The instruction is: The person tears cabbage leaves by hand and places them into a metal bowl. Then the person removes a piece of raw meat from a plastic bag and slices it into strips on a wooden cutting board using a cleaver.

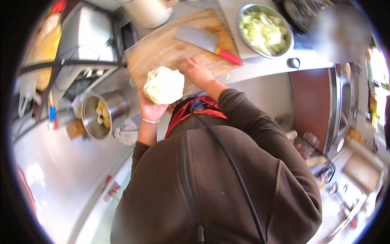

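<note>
In my left hand (151, 107) rests a pale, whitish vegetable head (164, 85), seemingly a cabbage, cupped from below and tilted up. It is held at the near left edge of a wooden cutting board (158, 45). My right hand (196, 71) is just right of the vegetable, low over the board with its fingers bent; whether something small is between them is hidden. Beyond that hand a cleaver (198, 38) with a red handle lies flat on the board, the handle pointing right. A metal bowl (292, 38) of chopped pale-green leaves (263, 32) stands to the right.
A steel pot (117, 105) holding peeled yellowish pieces (103, 114) is at the left. Behind the board stands a cream-coloured jug (147, 12). A small round lid or ring (294, 62) sits at the counter's front edge. A dark cable (227, 152) hangs down my jacket.
</note>
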Demonstrator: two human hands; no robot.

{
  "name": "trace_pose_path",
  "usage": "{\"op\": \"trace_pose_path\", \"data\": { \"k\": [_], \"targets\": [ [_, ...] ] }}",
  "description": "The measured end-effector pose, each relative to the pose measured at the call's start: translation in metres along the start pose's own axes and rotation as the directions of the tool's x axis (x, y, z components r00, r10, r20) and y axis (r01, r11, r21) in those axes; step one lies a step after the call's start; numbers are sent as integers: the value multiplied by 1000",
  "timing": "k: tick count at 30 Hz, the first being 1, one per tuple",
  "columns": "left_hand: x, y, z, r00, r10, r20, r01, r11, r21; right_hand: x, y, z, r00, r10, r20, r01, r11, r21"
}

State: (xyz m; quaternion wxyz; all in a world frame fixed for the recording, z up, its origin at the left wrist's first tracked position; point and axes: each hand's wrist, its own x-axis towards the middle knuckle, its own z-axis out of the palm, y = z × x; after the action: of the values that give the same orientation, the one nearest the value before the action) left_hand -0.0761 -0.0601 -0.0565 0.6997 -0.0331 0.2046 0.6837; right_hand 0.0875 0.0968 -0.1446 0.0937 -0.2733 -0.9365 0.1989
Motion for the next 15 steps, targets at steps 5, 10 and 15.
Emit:
{"op": "trace_pose_path", "data": {
  "k": [5, 10, 15],
  "targets": [
    [16, 9, 1, 968, -229, -103, 240, 964, 115, -67, 9, -20, 899, 396, -188, -265, 832, 487],
    [51, -14, 24, 887, -461, -15, 460, 883, 90, -212, 23, -39, 420, 907, 22, -67, 7, 998],
    [69, -34, 34, 838, -541, -67, 497, 707, 503, -408, -19, -18, -160, 987, -11, -563, -82, 823]
  ]
}}
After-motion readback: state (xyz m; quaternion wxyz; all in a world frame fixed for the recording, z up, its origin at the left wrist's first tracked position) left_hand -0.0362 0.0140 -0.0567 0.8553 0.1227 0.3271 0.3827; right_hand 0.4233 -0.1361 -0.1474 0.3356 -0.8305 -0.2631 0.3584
